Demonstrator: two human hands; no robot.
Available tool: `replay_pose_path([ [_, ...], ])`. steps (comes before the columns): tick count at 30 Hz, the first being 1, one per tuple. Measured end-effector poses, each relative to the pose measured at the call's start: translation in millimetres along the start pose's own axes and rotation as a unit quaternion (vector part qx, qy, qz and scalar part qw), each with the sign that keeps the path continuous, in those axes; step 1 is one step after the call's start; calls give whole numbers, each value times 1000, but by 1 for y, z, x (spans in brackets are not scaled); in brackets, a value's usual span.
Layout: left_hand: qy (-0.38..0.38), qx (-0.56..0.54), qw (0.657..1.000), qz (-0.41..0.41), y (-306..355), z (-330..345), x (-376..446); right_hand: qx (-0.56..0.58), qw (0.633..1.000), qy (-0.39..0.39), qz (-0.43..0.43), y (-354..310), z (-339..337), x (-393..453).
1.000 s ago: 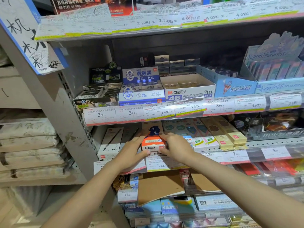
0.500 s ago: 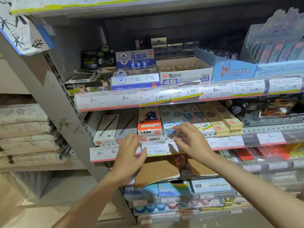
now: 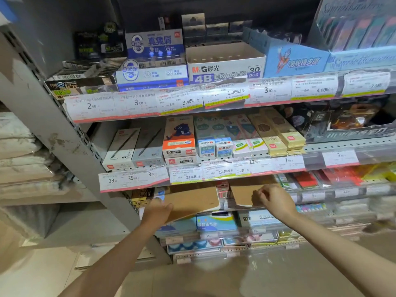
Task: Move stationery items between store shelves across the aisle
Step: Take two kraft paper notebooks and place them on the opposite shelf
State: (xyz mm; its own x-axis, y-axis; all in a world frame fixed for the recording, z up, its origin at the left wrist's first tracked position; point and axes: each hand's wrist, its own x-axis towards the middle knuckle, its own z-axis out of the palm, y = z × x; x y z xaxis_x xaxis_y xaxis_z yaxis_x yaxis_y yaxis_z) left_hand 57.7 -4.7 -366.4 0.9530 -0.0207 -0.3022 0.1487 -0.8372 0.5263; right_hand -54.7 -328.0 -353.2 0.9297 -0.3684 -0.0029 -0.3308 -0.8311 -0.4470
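An orange box with a blue dinosaur (image 3: pixel 179 139) stands on the middle shelf (image 3: pixel 334 146) among pen and pencil boxes, with no hand on it. One shelf down lie two brown kraft notebooks. My left hand (image 3: pixel 157 213) is at the left edge of the left brown notebook (image 3: pixel 192 201), thumb against its corner. The fingers of my right hand (image 3: pixel 276 200) are curled at the front edge of the right brown notebook (image 3: pixel 241 194). Blur hides whether either hand grips.
An open M&G 4B eraser carton (image 3: pixel 225 69) and blue eraser boxes (image 3: pixel 154 50) fill the upper shelf. Price tags (image 3: pixel 137 179) line each shelf edge. A grey slotted upright (image 3: pixel 64 144) bounds the left side. Packaged sets (image 3: pixel 216 224) sit on the lower shelves above the tiled floor.
Both hands let go of the orange dinosaur box, left on the middle shelf, and dropped to the brown notebooks one shelf below. The view tilted down and pulled back.
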Motion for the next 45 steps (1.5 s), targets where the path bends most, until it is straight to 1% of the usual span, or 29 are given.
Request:
replay_pose_path([
  [2, -22, -13, 999, -37, -7, 7, 11, -12, 998, 6, 54, 15, 4, 10],
  [4, -40, -89, 992, -86, -8, 10, 16, -15, 993, -5, 119, 23, 5, 19],
  [6, -52, -191, 970, -142, -4, 11, 16, -14, 983, -28, 184, 27, 5, 26],
  [8, -55, -255, 950, -171, -1, 11, 17, -9, 972, -51, 229, 28, 4, 31],
  [13, -47, -278, 942, -183, 5, 6, 17, 25, 953, -101, 284, 32, 5, 43],
  [16, -82, -336, 919, -188, 5, -1, 15, 77, 944, -99, 304, 38, 4, 48],
  [19, -124, -374, 905, -160, 7, -8, 12, 105, 947, -100, 287, 42, 0, 50],
  [21, -148, -392, 897, -143, 7, -10, 10, 172, 938, -102, 283, 45, -5, 51],
  [24, -160, -435, 875, -140, 5, -13, 9, 305, 900, -101, 294, 51, -13, 52],
  [26, -159, -439, 875, -130, 5, -14, 7, 372, 879, -93, 285, 50, -20, 46],
  [28, -150, -443, 876, -115, 6, -13, 5, 419, 862, -93, 269, 49, -25, 42],
  [31, -129, -456, 876, -90, 5, -14, 3, 493, 828, -91, 252, 45, -30, 34],
  [34, -114, -463, 877, -57, 4, -18, -3, 557, 793, -72, 236, 43, -37, 30],
  [36, -115, -472, 873, -37, 2, -20, -8, 603, 757, -61, 244, 42, -45, 25],
  [38, -118, -481, 868, -27, 0, -21, -11, 628, 735, -62, 247, 41, -52, 18],
  [41, -132, -493, 860, -27, -6, -19, -12, 649, 715, -73, 248, 39, -54, 5],
  [45, -166, -477, 863, -10, -10, -10, -11, 710, 657, -81, 240, 30, -47, -14],
])
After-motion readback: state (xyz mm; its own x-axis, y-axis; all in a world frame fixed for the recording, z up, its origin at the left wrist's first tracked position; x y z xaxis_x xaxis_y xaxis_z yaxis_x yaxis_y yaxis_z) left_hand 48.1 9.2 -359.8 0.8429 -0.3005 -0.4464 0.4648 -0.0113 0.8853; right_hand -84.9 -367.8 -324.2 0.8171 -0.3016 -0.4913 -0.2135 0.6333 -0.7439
